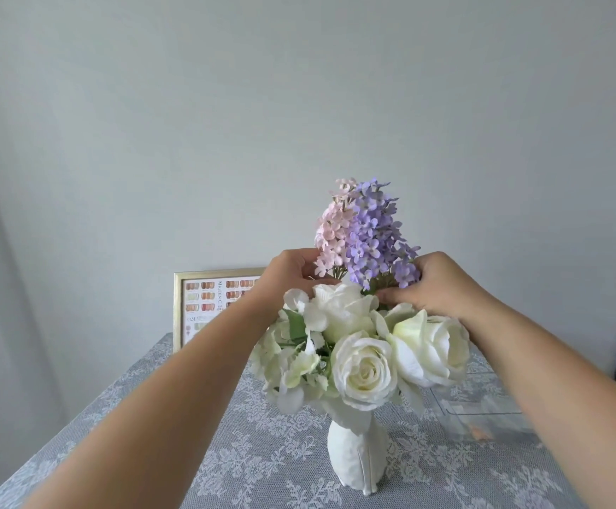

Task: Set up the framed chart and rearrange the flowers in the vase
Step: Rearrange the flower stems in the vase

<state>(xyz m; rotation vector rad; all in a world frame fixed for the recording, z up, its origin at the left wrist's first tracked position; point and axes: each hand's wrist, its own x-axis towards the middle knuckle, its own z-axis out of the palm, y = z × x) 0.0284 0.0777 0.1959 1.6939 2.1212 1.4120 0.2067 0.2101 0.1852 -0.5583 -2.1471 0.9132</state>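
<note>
White vase [358, 459] of cream roses [363, 369] on a lace-covered worktop [196, 453], both hands at the tall stems.

Right hand [442, 288] fingers [390, 296] pinch the purple sprig [370, 233] at its base; left hand [291, 275] fingers curl, pressed together, just beside the pink sprig [330, 233]. Soft fabric-like petals; smooth, narrow-necked vase. Behind, the gold framed chart [203, 299] stands upright against the grey wall.

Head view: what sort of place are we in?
Probably a home or small studio display corner: a lace-patterned tablecloth, a white vase of flowers, and a gold-framed chart standing before a plain wall.
</note>
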